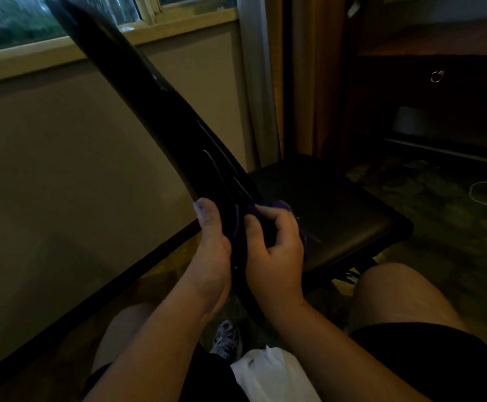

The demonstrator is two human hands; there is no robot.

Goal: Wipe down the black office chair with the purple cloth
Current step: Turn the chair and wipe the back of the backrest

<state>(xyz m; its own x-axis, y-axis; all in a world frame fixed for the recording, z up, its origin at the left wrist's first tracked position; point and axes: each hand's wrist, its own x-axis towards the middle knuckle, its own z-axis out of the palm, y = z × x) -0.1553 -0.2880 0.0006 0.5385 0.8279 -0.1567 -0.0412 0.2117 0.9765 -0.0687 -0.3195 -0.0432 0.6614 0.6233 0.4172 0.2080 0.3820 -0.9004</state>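
Purple cloth [283, 205] bunched in right hand [277, 253] (against chair back [149, 91]), left hand [212, 250] gripping edge

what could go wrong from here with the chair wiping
The purple cloth is bunched small in the right hand, so it may miss patches of the chair back. The left hand holds the back's edge; if that grip slips, the back could swing. The dim light may hide streaks.
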